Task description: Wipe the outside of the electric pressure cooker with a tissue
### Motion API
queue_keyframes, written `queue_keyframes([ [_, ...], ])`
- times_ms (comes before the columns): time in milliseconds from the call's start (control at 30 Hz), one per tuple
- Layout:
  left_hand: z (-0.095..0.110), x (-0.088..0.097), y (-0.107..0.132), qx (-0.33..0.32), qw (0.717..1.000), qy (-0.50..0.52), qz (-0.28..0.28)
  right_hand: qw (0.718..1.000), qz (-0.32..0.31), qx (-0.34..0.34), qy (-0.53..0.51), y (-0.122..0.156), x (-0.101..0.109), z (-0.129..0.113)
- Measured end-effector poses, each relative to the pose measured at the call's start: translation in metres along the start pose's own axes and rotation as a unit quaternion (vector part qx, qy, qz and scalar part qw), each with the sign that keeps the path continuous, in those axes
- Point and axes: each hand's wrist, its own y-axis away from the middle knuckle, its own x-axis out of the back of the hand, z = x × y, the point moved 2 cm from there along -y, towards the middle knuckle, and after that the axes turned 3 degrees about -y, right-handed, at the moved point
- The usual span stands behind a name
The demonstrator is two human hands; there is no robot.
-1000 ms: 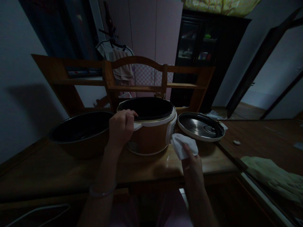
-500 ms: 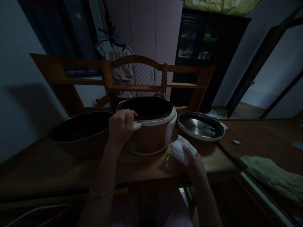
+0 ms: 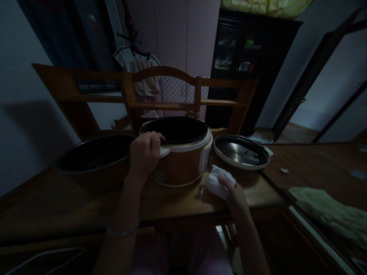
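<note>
Your left hand [image 3: 145,152] grips the cooker [image 3: 183,164] rim; right hand [image 3: 236,196] clutches cloth [image 3: 219,181] beside it; lid [image 3: 241,151] off, wiping unfinished.

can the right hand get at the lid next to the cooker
Probably yes: the right hand, holding a white cloth on the table, is just in front of the lid with nothing between them, though the cloth fills its grip.
</note>
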Motion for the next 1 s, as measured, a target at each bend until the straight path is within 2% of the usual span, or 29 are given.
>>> queue_keyframes([
  [233,0.0,0.0,-0.001,0.002,1.0,-0.003,-0.005,0.998,-0.002,0.016,0.062,-0.014,0.012,0.005],
  [633,0.001,0.002,-0.001,0.001,1.0,-0.002,-0.017,0.995,0.005,0.017,0.1,-0.02,0.012,0.007],
  [1000,0.001,0.001,-0.001,0.002,1.0,-0.001,-0.015,0.994,-0.052,0.017,0.091,-0.019,0.012,0.01],
])
